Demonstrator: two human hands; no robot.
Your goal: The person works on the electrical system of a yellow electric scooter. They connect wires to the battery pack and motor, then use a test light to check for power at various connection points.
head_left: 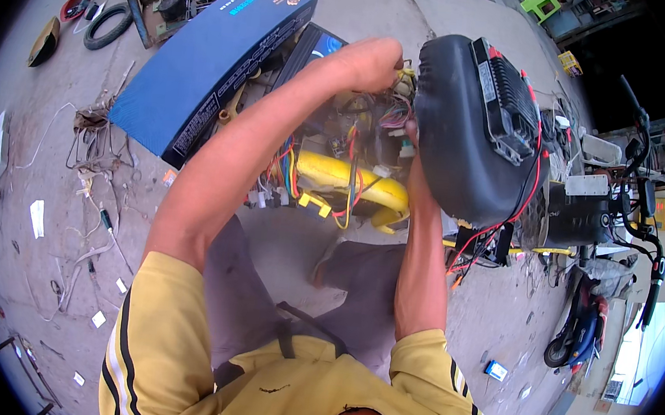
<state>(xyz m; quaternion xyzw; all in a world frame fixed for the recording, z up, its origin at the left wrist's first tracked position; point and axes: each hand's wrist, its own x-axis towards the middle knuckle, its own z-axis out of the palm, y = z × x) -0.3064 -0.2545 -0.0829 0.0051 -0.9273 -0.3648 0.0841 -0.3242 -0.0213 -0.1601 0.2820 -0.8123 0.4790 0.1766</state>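
evidently the things nearest the hands are thin and limp: a tangle of coloured wires [394, 116] lies in the middle of the bench-like clutter, between the left forearm and a rounded black shell [455, 115], above a curved yellow tube [351, 179]. the wires look light, soft and springy, likely to slide over one another and snag, and their thin ends are probably the fragile part. a pinch on a plug body, such as the yellow connector [315, 203] beside the tube, would likely be kinder than a pull on a strand. the black shell looks smooth and perhaps slippery, fairly stiff, and better held by its edges; the finned box [508, 96] on it looks hard and dense, and its red lead [539, 174] seems a poor handle.

as for the hands, the left hand [374, 65] is curled inward beside some yellowish wire ends [407, 75]; its fingertips are blurred and partly turned away, so i cannot tell how tightly it closes or whether it grips them. the right hand [412, 132] is mostly hidden behind the shell, only a bit showing at its left edge, so its opening and hold cannot be told.
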